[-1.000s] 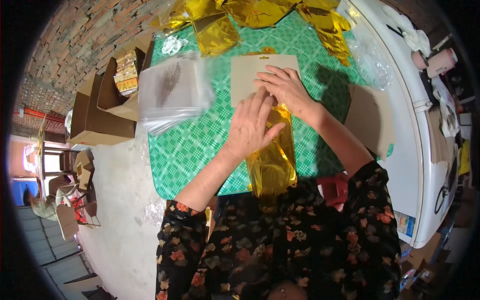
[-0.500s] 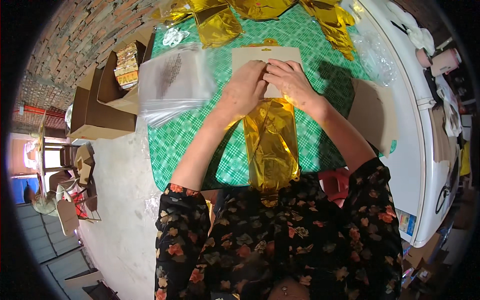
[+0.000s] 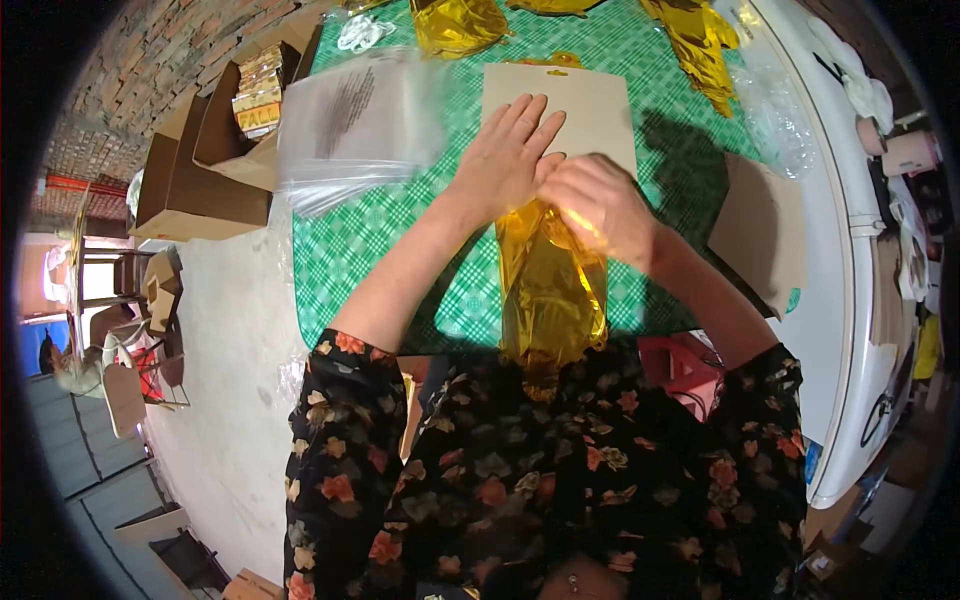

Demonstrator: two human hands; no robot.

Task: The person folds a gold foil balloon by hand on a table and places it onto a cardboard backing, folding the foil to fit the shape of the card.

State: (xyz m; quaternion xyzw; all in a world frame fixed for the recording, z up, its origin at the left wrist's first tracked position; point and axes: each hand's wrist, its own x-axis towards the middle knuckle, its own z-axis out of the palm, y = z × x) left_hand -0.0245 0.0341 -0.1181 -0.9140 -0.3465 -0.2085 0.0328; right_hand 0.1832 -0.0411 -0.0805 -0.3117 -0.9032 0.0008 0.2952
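Gold foil balloon (image 3: 550, 285) lies under both the left hand (image 3: 508, 160) and right hand (image 3: 598, 205).

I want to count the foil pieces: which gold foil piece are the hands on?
The long gold foil piece hanging over the table's near edge, under both hands; the other gold pieces lie untouched along the far edge.

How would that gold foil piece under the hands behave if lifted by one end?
The gold foil piece would probably droop limply; it already hangs creased over the table edge. It looks thin, so likely light. Its glossy surface may slip under the left hand.
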